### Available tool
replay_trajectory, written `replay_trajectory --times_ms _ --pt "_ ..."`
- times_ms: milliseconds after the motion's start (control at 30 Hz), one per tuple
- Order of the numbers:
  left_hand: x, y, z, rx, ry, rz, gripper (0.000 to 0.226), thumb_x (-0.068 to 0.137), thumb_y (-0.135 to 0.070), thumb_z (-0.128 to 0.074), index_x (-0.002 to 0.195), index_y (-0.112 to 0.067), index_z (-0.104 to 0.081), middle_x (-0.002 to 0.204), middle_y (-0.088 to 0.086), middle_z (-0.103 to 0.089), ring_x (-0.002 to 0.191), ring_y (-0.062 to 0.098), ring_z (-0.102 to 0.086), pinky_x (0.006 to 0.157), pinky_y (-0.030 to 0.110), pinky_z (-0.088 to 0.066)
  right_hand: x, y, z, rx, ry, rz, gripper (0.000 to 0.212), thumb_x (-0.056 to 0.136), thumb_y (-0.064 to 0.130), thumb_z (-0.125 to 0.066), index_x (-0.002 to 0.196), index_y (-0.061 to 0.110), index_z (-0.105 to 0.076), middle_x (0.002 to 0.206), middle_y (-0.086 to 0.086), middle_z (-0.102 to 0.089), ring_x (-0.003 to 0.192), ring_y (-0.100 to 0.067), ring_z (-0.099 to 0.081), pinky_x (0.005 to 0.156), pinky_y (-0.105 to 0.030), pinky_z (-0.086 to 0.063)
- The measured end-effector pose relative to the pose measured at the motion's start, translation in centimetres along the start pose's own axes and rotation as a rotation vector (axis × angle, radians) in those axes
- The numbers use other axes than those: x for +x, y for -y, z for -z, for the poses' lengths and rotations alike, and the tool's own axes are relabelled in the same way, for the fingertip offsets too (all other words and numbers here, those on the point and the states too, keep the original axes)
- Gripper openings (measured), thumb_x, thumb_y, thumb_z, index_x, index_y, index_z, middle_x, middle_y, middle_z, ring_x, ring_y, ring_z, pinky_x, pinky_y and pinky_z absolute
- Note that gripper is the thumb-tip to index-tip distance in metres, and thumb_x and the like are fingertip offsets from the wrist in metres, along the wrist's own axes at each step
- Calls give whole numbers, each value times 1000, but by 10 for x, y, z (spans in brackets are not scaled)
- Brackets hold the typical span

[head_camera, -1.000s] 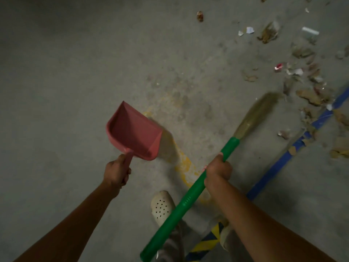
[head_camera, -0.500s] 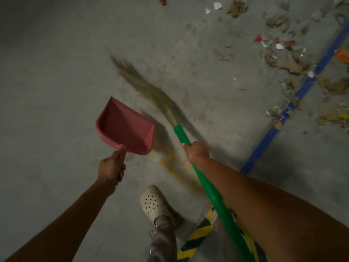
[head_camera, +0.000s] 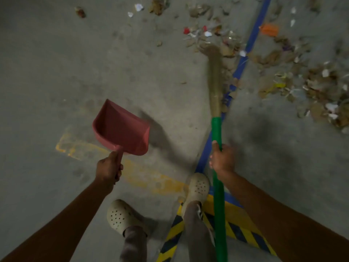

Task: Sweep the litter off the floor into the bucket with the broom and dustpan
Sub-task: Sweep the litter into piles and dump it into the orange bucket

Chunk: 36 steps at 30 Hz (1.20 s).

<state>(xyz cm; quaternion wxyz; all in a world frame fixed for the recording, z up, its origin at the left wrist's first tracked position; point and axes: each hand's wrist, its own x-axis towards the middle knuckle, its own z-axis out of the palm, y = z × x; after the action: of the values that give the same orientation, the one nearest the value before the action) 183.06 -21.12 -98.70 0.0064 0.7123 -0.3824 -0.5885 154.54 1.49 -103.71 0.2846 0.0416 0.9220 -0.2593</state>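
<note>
Pink dustpan (head_camera: 120, 127) gripped by left hand (head_camera: 108, 168), arm extended | right hand (head_camera: 222, 160) curled round green broom (head_camera: 216, 129), bristles at litter (head_camera: 226, 52)

dustpan (head_camera: 122, 127): moulded plastic, smooth, dull matt finish.
broom handle (head_camera: 217, 133): smooth, plastic-looking sleeve with a slight sheen.
broom bristles (head_camera: 214, 76): coarse straw-like fibre, rough.
floor (head_camera: 56, 72): bare concrete, matt, rough, blotchy with stains.
litter (head_camera: 311, 80): dry crumpled leaves and torn paper scraps, matt.
clogs (head_camera: 120, 218): perforated rubbery foam, matt.

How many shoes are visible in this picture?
2. One shoe is at bottom centre; the other is up and right of it, just left of the broom. None seems hidden.
</note>
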Motion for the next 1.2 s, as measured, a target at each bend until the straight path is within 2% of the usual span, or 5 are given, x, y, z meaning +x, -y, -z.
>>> replay_trajectory --times_ms 133,300,533,800,1200 --pt "-16 -17 -62 61 36 0 59 95 -57 -56 74 -2 -62 64 17 -53 42 20 -38 47 27 -27 -38 12 65 -184 218 143 46 95 61 -53 76 19 -54 67 -4 -57 68 -28 -59 54 -31 -37" --pt "-31 -35 -132 176 109 23 58 93 -57 -60 77 -2 -63 66 17 -52 45 20 -38 47 27 -27 -1 -46 104 -302 429 -107 41 96 49 -61 75 13 -60 65 -1 -58 55 -15 -57 46 -23 -38" --pt "-50 -66 -228 263 179 2 55 91 -57 -63 77 -4 -64 63 12 -54 41 18 -39 45 24 -27 103 -77 180 147 127 -490 48 94 40 -68 84 -7 -67 70 -18 -67 56 -28 -63 61 -39 -55" --pt "-69 -92 -304 297 213 -50 56 90 -60 -61 76 -7 -63 60 9 -54 40 15 -39 41 23 -27 139 -47 249 457 -114 -314 43 97 43 -62 84 3 -67 71 -12 -65 54 -22 -60 51 -30 -50" --pt "-73 -91 -288 345 117 -1 60 90 -60 -63 74 -2 -63 61 13 -54 41 18 -39 45 26 -28 65 -19 191 107 244 2 43 97 47 -60 83 7 -68 73 -17 -69 58 -27 -63 57 -41 -55"
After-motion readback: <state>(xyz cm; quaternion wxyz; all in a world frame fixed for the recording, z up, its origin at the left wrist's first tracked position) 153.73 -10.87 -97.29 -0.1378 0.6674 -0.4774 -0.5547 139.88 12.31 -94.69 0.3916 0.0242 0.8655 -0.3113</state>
